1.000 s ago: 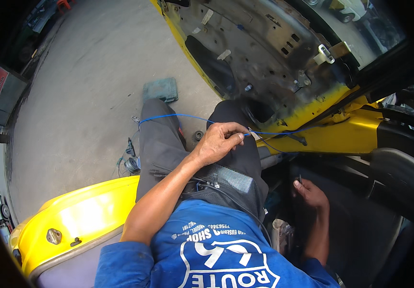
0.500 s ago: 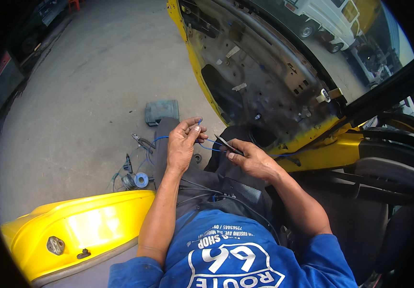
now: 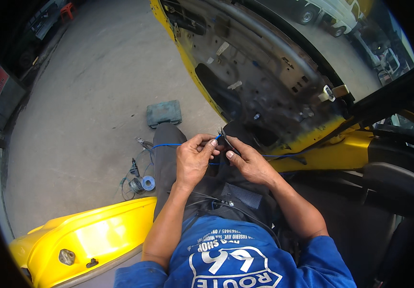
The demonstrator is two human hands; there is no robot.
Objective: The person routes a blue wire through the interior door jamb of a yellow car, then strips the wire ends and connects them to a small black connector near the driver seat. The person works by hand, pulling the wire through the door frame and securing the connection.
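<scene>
My left hand pinches a thin blue wire near the middle of the view, with a short piece standing up from the fingertips. My right hand grips a small dark cutting tool, its jaws at that piece of wire, just beside the left fingertips. More of the wire runs left past my knee and right toward the yellow car door, whose inner metal is bare of trim. Black cables lie across my dark trousers. Whether the tool's jaws have closed on the wire I cannot tell.
On the concrete floor lie a green tool case, pliers, a dark tool and wire spools. A yellow panel is at lower left, a red stool far back, a white truck beyond the glass.
My right hand has risen from beside the seat with the cutting tool and now meets the left fingertips. My left hand has turned, shifting slightly right since half a second ago.
</scene>
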